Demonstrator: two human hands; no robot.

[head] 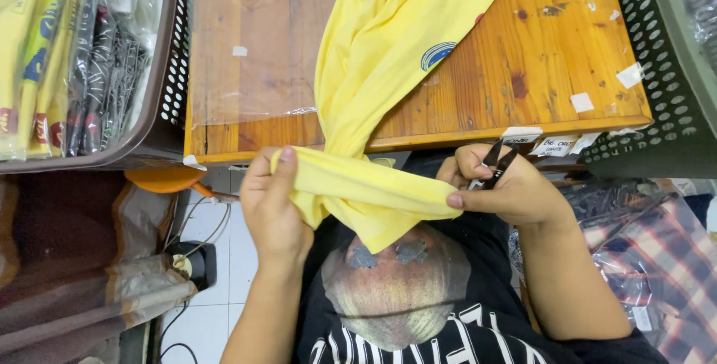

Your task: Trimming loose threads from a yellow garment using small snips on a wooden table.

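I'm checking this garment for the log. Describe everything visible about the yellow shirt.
The yellow shirt is a soft knit fabric, plain bright yellow with a small blue round print and a small red-and-blue patch near its upper edge. It drapes from the wooden table over the front edge, twisted narrow. Its lower end is stretched flat between both hands: the left hand pinches one side, the right hand, which also holds small black snips, grips the other.
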